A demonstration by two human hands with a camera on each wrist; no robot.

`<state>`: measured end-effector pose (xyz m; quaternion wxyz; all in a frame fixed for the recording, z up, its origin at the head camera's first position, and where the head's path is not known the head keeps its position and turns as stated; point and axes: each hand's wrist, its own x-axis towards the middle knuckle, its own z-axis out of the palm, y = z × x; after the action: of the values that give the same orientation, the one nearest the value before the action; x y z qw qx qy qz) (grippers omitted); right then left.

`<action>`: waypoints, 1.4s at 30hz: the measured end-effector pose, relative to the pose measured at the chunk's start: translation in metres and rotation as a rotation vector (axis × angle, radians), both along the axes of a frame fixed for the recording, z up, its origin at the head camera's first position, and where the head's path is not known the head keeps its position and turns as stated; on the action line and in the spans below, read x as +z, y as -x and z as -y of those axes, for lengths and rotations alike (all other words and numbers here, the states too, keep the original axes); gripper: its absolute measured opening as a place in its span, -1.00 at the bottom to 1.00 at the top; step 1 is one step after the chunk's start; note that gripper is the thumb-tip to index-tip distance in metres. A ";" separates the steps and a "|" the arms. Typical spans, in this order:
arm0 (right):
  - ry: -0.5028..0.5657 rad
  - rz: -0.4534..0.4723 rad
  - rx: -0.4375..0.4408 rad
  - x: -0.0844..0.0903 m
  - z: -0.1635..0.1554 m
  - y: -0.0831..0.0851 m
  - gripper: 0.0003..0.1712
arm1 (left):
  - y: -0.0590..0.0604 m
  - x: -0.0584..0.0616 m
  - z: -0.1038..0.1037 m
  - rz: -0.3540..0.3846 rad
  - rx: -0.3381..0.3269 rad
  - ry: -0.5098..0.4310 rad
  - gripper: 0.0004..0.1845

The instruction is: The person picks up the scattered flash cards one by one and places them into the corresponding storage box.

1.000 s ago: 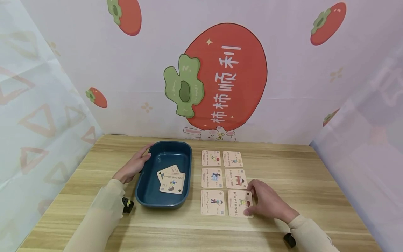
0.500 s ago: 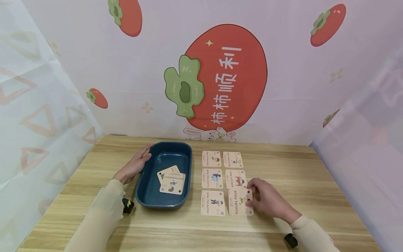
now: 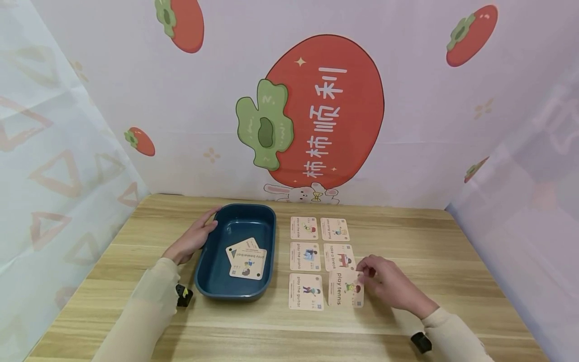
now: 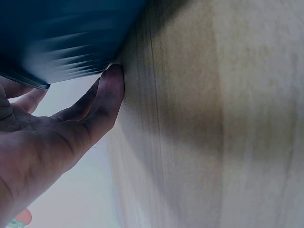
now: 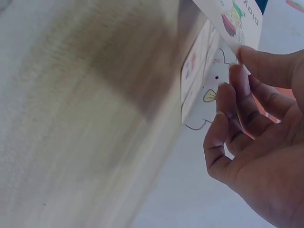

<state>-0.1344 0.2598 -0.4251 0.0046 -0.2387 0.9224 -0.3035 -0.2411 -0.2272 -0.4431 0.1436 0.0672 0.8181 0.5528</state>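
My right hand pinches the "play tennis" card by its right edge, between thumb and fingertips. That card is raised and tilted off the table, as the right wrist view of the card shows. On the left, my left hand holds the side of a dark blue plastic basin, with the thumb side at the rim and a fingertip down by its base. Inside the basin lie a "play basketball" card and another card partly hidden under it.
Several cards lie in two columns: "play the guitar", "play the piano", "take a break", "play on the slide" and "play ping pong". A printed cloth hangs behind the wooden table.
The right hand has raised the "play tennis" card from the table, tilting it up, and has drawn slightly right. The left hand and the basin look unmoved.
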 end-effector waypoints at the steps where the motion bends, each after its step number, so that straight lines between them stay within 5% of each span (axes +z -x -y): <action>1: 0.001 0.019 -0.001 0.001 -0.001 0.001 -0.82 | 0.000 0.000 0.000 0.001 0.001 0.001 -0.41; 8: 0.034 0.104 0.047 0.011 -0.005 0.001 -0.89 | 0.000 0.000 -0.001 -0.002 0.003 0.003 -0.40; 18: 0.100 0.068 0.094 0.021 -0.008 0.002 -0.88 | 0.001 -0.001 -0.001 -0.008 0.000 0.004 -0.40; 42: 0.261 -0.090 -0.045 0.039 0.025 0.018 -0.93 | 0.000 0.000 0.000 0.008 0.001 -0.002 -0.40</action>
<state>-0.1520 0.2350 -0.3857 -0.0745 -0.2299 0.8794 -0.4102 -0.2415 -0.2269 -0.4431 0.1467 0.0646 0.8169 0.5541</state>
